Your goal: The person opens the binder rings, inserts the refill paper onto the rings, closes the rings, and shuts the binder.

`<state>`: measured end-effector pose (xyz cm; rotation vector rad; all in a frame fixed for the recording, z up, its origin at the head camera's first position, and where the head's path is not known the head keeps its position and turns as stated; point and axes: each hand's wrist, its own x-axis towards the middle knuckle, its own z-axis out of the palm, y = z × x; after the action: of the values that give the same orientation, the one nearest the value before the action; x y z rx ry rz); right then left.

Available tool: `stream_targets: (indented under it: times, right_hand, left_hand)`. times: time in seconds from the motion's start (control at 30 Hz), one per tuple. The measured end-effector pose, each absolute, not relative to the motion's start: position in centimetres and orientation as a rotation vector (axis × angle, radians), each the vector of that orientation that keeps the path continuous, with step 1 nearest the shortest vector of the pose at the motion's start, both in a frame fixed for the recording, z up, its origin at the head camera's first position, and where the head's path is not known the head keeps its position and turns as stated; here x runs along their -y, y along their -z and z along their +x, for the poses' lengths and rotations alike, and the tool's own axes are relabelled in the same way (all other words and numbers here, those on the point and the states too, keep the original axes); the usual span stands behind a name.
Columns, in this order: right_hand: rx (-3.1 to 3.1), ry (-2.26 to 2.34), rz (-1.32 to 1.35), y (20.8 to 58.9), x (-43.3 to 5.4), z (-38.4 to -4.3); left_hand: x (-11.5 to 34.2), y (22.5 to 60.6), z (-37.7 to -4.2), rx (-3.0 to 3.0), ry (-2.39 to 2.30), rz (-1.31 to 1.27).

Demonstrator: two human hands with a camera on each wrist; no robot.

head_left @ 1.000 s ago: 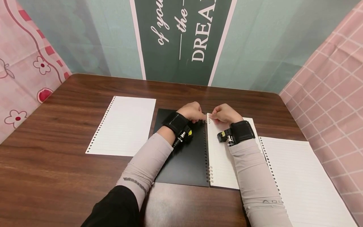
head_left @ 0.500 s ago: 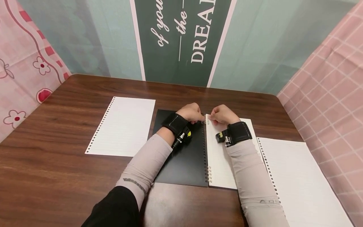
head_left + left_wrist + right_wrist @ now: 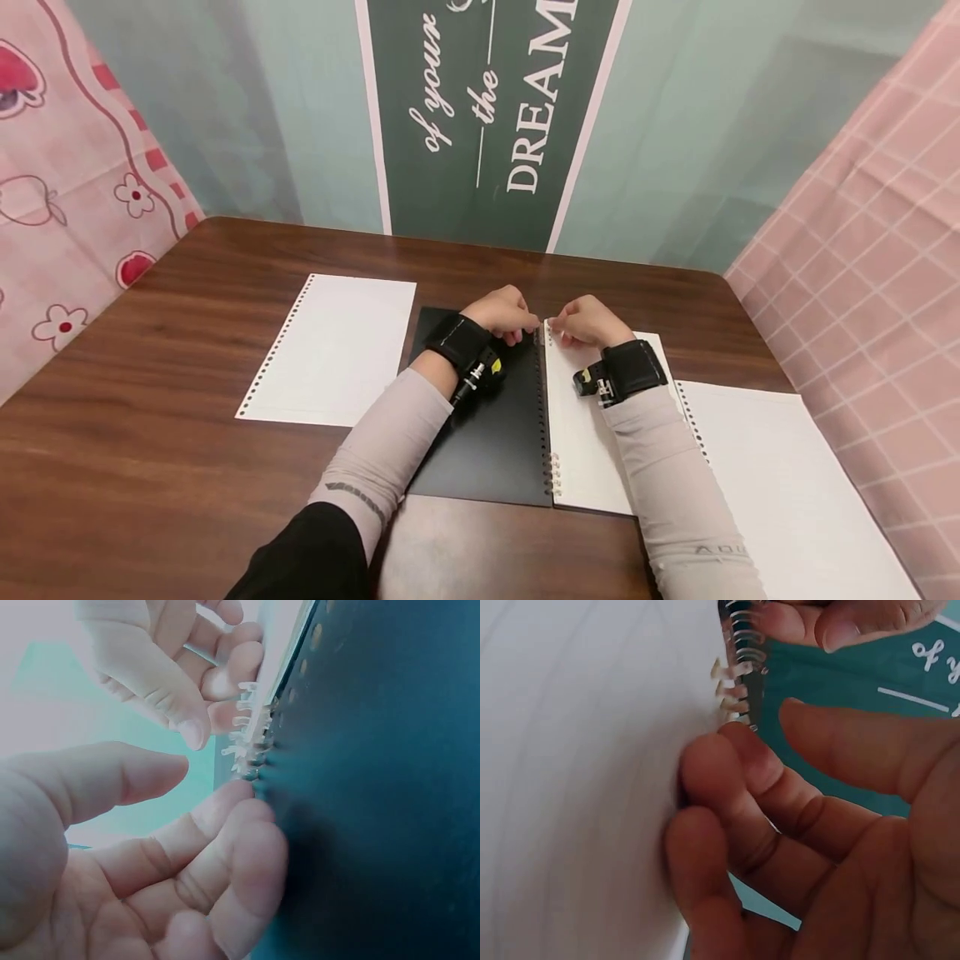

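Observation:
A loose-leaf notebook lies open, its black cover (image 3: 487, 458) on the left and its lined white pages (image 3: 585, 467) on the right. Pale binding rings (image 3: 555, 475) show at the bottom of the spine; another set (image 3: 731, 690) at the top has prongs standing apart. My left hand (image 3: 501, 315) is at the spine's top end, its fingertips against the cover side by the rings, thumb held away. Opposite it, my right hand (image 3: 592, 321) touches the page edge beside the same rings with bent fingers. A gap shows between its thumb and index finger.
A loose punched sheet (image 3: 330, 350) lies left of the notebook on the brown wooden table (image 3: 135, 467). More lined punched paper (image 3: 780, 467) lies to the right, partly under my right forearm. Fabric hangings (image 3: 645, 167) stand behind the table and at both sides.
The head view has tilted, so the table and notebook appear lower. Both hands stay at the spine's top end with slight finger movement. The sheets have not moved on the table.

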<state>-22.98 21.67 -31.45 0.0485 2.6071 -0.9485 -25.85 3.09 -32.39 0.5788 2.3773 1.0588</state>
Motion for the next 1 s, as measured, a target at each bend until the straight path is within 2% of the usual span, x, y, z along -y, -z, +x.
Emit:
stream_targets:
  times: [0.37,0.7,1.0]
  right_hand:
    - [-2.568,0.919,-0.026,32.0,-21.3,-21.3]
    - [-2.662,0.774,-0.148,29.0,-22.1,-19.3]
    - [-2.748,0.640,-0.224,27.8,-22.4,-16.7]
  left_hand:
    - [-1.3,32.1,-24.0,-2.462,-0.924,0.649]
    - [0.0,29.7,-22.8,-2.476,-0.835,0.749]
    - [1.1,28.4,-20.3,-2.582,-0.727,0.893]
